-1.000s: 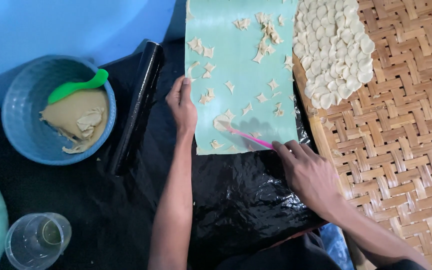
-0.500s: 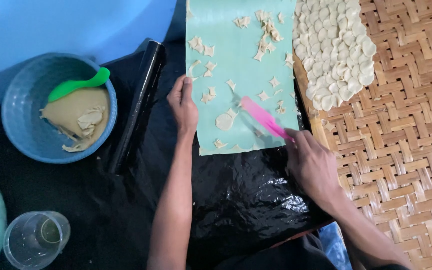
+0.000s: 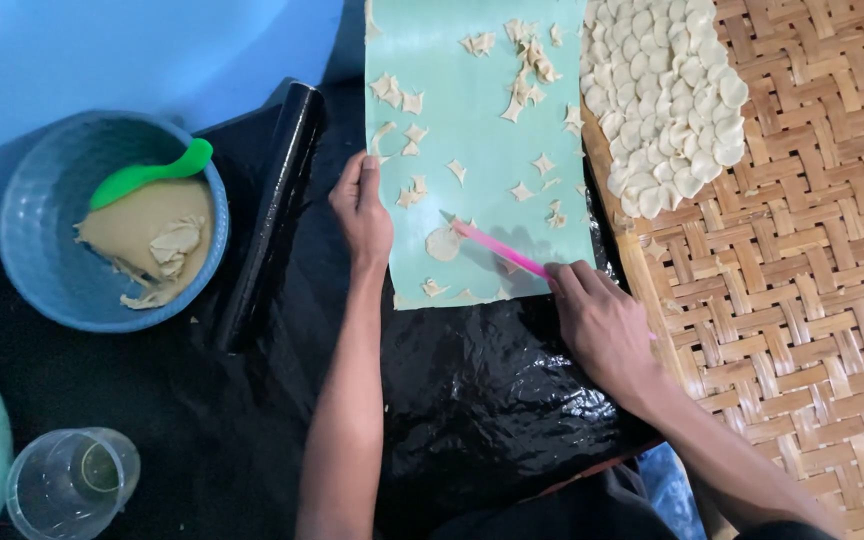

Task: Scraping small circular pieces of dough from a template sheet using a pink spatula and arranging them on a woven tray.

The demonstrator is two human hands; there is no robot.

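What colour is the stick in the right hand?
Pink: the thin stick in the right hand, seen in the head view.

I see a thin pink scraper lying slanted on the pale green mat, its tip touching a small round dough disc near the mat's lower edge.

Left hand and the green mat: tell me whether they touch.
Touching. The head view shows the left hand resting fingers-down on the left edge of the green mat, with no gap visible.
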